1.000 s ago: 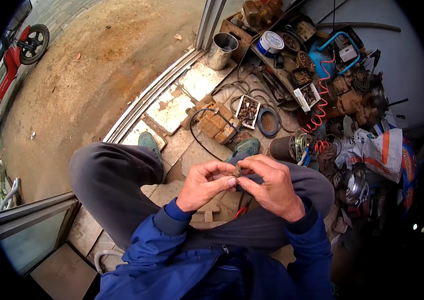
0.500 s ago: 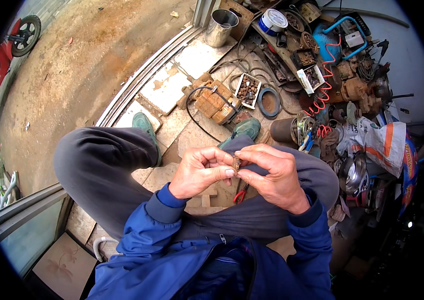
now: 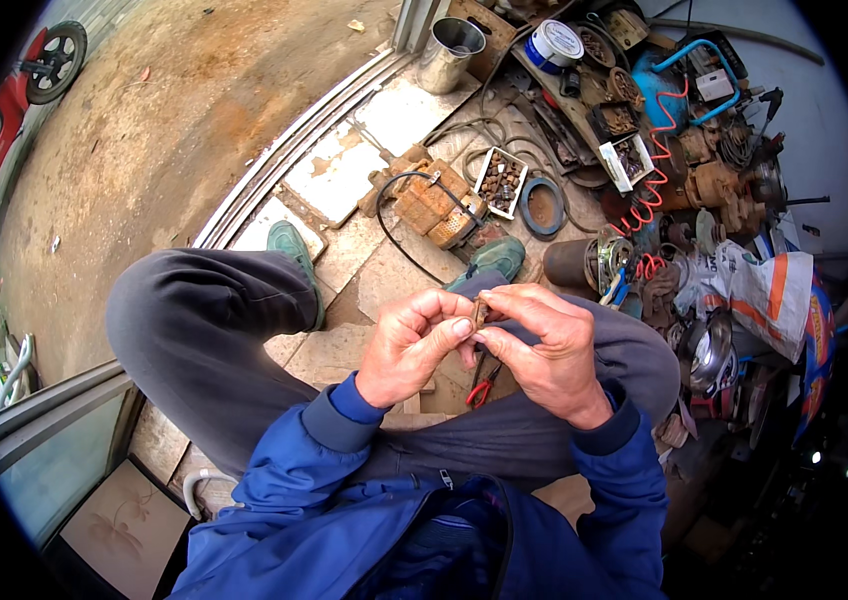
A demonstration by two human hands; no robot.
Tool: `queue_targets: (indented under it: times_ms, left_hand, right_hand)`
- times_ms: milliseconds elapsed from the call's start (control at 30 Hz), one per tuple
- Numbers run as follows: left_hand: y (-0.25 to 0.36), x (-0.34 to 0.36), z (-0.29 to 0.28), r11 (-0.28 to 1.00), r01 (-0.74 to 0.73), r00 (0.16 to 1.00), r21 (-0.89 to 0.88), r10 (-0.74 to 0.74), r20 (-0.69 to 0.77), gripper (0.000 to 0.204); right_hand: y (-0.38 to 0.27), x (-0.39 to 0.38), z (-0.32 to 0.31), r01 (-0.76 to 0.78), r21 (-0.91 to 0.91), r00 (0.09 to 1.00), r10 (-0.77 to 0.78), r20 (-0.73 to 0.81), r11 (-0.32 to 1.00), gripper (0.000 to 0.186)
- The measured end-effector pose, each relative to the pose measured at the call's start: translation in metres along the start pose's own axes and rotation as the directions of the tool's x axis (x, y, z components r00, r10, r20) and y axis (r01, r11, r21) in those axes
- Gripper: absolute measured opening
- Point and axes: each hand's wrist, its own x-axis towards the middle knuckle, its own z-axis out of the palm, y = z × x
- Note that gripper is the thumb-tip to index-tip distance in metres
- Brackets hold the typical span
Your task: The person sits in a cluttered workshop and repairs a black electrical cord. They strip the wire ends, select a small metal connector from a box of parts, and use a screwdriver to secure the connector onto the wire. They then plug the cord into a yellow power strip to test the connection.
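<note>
My left hand [image 3: 414, 348] and my right hand [image 3: 544, 360] meet between my knees, both pinching a small rusty brown metal piece [image 3: 479, 312]. Its details are hidden by my fingers. Below the piece, red-handled pliers [image 3: 484, 388] lie by my right leg. Beyond my feet sits a rusty, boxy machine part [image 3: 428, 205] with a black cable looped over it. Beside it are a white tray of small rusty pieces [image 3: 502, 180] and a dark blue-grey ring [image 3: 542, 208].
A steel bucket [image 3: 450, 55] stands by the door track [image 3: 299, 140]. Shelving with cans and boxes, a blue tank [image 3: 656, 85], a red coiled hose [image 3: 656, 180], machinery and a white sack [image 3: 759, 300] crowd my right. A red motorbike [image 3: 4, 140] is outside, left.
Over the last second the surroundings have shifted upward in view. Both hands still grip the small piece, with fingers slightly rearranged and the piece turned a little.
</note>
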Motion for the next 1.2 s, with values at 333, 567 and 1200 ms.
queue_targets:
  times_ms: [333,567,1200]
  left_hand:
    - [-0.012,0.0,0.011,0.997,-0.067,0.986,0.033,0.071,-0.148,0.025]
    - [-0.032,0.022,-0.008,1.0,0.03,0.973,-0.007,-0.031,-0.23,0.031]
    - [-0.096,0.093,-0.069,0.932,0.362,0.883,-0.034,-0.355,-0.307,0.025]
  right_hand:
    - [0.011,-0.001,0.025,0.021,-0.076,0.985,-0.033,-0.171,0.997,0.034]
    - [0.037,0.008,0.054,-0.061,-0.087,0.952,0.031,-0.306,0.994,0.032]
    - [0.139,0.023,0.077,-0.393,0.005,0.857,0.368,-0.361,0.92,0.027]
